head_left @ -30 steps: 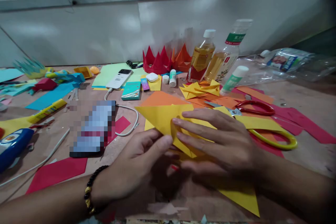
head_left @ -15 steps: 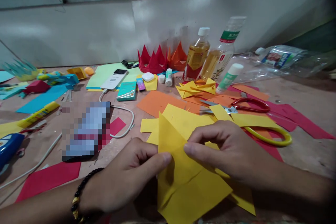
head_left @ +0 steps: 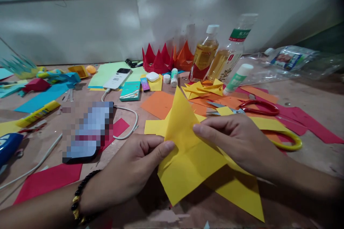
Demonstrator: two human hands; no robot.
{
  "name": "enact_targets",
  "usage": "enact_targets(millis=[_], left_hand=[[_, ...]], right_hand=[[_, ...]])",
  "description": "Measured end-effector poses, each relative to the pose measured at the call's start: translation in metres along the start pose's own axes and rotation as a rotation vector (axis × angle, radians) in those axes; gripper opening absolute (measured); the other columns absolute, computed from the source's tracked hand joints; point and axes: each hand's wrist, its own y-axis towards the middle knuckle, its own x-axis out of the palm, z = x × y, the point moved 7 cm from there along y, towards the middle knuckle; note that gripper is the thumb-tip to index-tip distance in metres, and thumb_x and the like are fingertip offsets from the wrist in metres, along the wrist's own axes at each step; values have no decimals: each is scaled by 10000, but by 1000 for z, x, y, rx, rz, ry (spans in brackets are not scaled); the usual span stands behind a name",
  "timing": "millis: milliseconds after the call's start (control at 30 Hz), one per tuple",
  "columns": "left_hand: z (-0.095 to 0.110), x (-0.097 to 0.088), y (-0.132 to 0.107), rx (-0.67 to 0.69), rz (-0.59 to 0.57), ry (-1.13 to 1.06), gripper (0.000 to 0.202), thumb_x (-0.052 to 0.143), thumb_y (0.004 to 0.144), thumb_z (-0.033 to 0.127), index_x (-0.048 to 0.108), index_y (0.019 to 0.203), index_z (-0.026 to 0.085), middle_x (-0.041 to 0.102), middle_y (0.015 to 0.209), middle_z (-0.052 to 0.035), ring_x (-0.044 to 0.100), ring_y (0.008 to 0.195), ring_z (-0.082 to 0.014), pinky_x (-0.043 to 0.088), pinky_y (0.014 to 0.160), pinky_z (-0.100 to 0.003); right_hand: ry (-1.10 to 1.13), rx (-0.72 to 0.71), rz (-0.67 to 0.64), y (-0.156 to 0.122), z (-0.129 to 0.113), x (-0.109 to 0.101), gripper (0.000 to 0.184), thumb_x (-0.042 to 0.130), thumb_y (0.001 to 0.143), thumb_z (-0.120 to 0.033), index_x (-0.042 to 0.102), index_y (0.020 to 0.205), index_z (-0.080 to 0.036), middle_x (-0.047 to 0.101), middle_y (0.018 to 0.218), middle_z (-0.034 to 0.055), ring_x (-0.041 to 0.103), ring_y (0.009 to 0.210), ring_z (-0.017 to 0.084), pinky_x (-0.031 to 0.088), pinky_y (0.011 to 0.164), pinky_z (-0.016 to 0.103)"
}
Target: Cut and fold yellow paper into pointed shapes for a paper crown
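Well left of the left hand lie a yellow marker (head_left: 39, 112) and, nearer to it, a phone (head_left: 88, 128), its screen facing up and blurred out, perhaps set there to be glanced at without letting go of anything. A red paper piece (head_left: 51, 179) rests beyond the left forearm, well out from the fingers.

The left hand (head_left: 137, 164) grasps the left edge of a folded yellow sheet (head_left: 192, 166), thumb on the near face and bent forefinger behind, likely to steady that edge. The sheet is between the two hands, raised over the table, probably so that its fold can be handled freely. Its sharp tip points away from the person and upward, beyond both thumbs; the long axis runs roughly near to far, from that tip down to the lowest corner below the left thumb, while a broad squarish part spreads towards the right wrist.

The right hand (head_left: 242, 146) pinches the sloping right edge, its thumb on the near face, apparently to balance the left grip; exactly where its other fingertips lie cannot be told. A second yellow piece (head_left: 242, 189) lies below the right hand, on the table. Just beyond the right hand are scissors (head_left: 242, 106), seemingly put aside within reach
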Motion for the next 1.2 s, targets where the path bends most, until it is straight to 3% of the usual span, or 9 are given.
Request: enact_targets(millis=[200, 467, 633, 767, 933, 1067, 1200], left_hand=[[-1, 0, 2, 38, -35, 105, 511, 564, 1081, 589, 616, 781, 178, 549, 763, 36, 423, 673, -110, 352, 599, -230], [1, 5, 0, -26, -88, -44, 450, 569, 1083, 562, 663, 877, 174, 611, 852, 9, 473, 741, -126, 404, 680, -237], [6, 9, -3, -56, -134, 79, 535, 585, 1050, 591, 543, 695, 193, 422, 707, 48, 324, 654, -122, 313, 591, -239], [5, 13, -5, -126, -149, 64, 485, 627, 1008, 565, 540, 695, 206, 458, 716, 39, 368, 660, -132, 335, 578, -230], [7, 13, -3, -96, -136, 141, 517, 649, 1014, 503, 436, 644, 211, 341, 660, 58, 287, 616, -122, 287, 536, -234], [6, 16, -5, -174, -162, 86, 461, 666, 985, 495, 509, 663, 205, 424, 681, 42, 349, 637, -128, 325, 550, -224], [7, 12, -3, -105, -116, 119, 362, 676, 984, 448, 630, 730, 193, 505, 725, 27, 400, 666, -132, 361, 567, -214]], right_hand=[[6, 27, 108, 4, 5, -9, 322, 851, 860, -553, 830, 764, -246, 799, 791, 11, 669, 650, 148, 487, 539, 213], [225, 112, 75, 4, 12, -9, 297, 920, 791, -531, 816, 759, -255, 816, 821, 37, 710, 672, 194, 539, 558, 264], [295, 107, 35, 1, 8, -4, 251, 920, 793, -504, 829, 808, -270, 821, 852, 27, 745, 703, 217, 588, 594, 289], [243, 83, 38, 0, 3, -2, 259, 906, 818, -462, 814, 741, -233, 782, 755, 14, 655, 602, 154, 482, 501, 231], [141, 19, 9, 2, -1, 0, 360, 831, 890, -530, 751, 757, -205, 719, 755, 8, 620, 655, 142, 500, 596, 246], [24, 18, 81, 2, 0, -6, 457, 784, 907, -605, 731, 724, -190, 604, 674, -9, 543, 628, 120, 426, 561, 238], [85, 91, 35, 1, 5, -1, 422, 807, 880, -598, 774, 811, -182, 658, 723, 1, 553, 636, 118, 406, 550, 234]])
